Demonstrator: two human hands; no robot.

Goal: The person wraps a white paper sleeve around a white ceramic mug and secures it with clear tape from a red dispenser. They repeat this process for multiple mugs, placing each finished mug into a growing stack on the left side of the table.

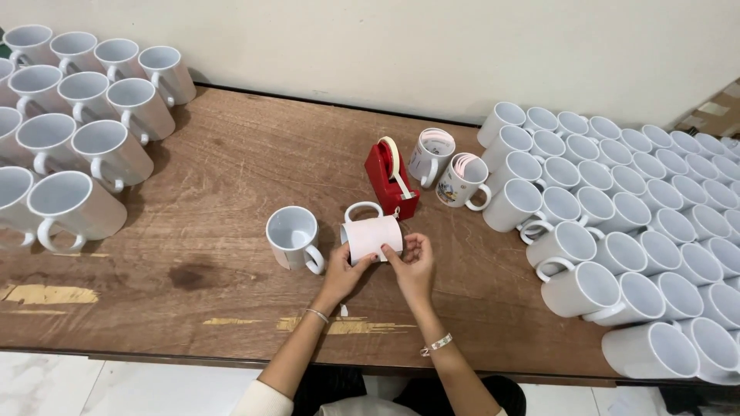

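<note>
I see a long brown wooden worktop point(231, 177) set against a pale wall, with scuffed yellowish patches along its near edge. On my right a big crowd of plain white mugs point(640, 231) lies packed together, most tipped on their sides with the mouths facing me; on my left a smaller group of white mugs point(77, 131) lies the same way. Near the middle stands a red tape dispenser point(391, 181), and just beside it, toward the right, two mugs with paper wrapped around them point(447, 169) stand upright. Closer to me a single white mug point(294, 239) stands upright, just left of my hands. Between my hands a white mug lying on its side point(371, 231), handle away from me, has a white sheet around its body. My left hand point(344, 273) pinches the sheet's lower left edge, and my right hand point(412, 266) presses fingertips on its lower right edge.
</note>
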